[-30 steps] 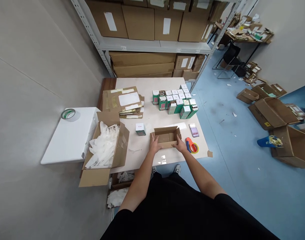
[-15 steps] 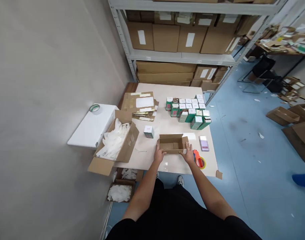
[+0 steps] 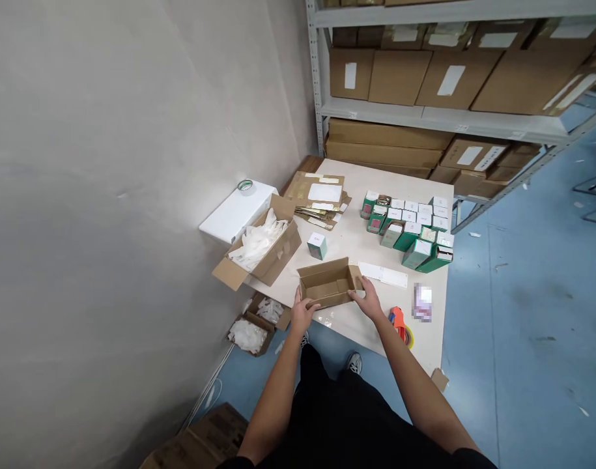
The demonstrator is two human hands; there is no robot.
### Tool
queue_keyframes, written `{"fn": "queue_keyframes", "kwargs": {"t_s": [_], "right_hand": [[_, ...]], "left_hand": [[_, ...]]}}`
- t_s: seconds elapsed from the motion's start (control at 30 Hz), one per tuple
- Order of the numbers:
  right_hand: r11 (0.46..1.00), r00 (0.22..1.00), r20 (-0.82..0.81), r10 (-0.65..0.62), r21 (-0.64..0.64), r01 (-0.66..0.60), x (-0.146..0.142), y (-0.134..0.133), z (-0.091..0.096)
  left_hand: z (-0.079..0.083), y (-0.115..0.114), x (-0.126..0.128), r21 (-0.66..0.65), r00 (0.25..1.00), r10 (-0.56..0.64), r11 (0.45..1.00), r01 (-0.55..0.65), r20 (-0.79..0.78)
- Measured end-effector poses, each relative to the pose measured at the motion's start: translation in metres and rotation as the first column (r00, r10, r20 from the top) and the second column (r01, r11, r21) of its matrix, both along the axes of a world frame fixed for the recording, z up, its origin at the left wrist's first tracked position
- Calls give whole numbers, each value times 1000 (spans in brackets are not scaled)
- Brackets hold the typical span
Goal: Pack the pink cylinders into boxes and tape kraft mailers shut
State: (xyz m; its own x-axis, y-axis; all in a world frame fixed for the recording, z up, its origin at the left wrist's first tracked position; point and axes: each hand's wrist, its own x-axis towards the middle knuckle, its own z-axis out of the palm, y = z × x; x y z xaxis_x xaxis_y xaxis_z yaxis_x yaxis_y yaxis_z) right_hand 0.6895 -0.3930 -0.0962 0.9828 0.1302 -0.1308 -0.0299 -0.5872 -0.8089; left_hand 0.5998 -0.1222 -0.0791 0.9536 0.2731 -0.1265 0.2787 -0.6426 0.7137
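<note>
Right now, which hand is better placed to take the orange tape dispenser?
Likely the right hand: it grips the right end of the cardboard box, nearest the orange tape dispenser; the left hand holds the other end.

A packing storeroom, steel shelving [image 3: 322, 78] stacked with cardboard cartons [image 3: 398, 77], a worktable [image 3: 425, 345], blue floor [image 3: 532, 312]

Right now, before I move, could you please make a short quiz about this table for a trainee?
1. What do the left hand and the right hand hold between them?
2. True or false: the orange tape dispenser lies on the table to the right of the right hand.
3. What fills the open cardboard carton at the table's left corner?

Key: 1. A small open cardboard box. 2. True. 3. Crumpled white packing material.
</note>
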Motion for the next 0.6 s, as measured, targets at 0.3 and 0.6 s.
{"fn": "queue_keyframes", "kwargs": {"t_s": [0.3, 0.6], "right_hand": [[996, 959, 267, 94, -27, -90, 34, 77, 67], [939, 873, 353, 337, -53, -341, 81, 223, 99]], "left_hand": [[24, 50, -27, 14, 992, 112, 993, -113, 64], [15, 115, -28, 71, 991, 131, 989, -133, 30]]}}
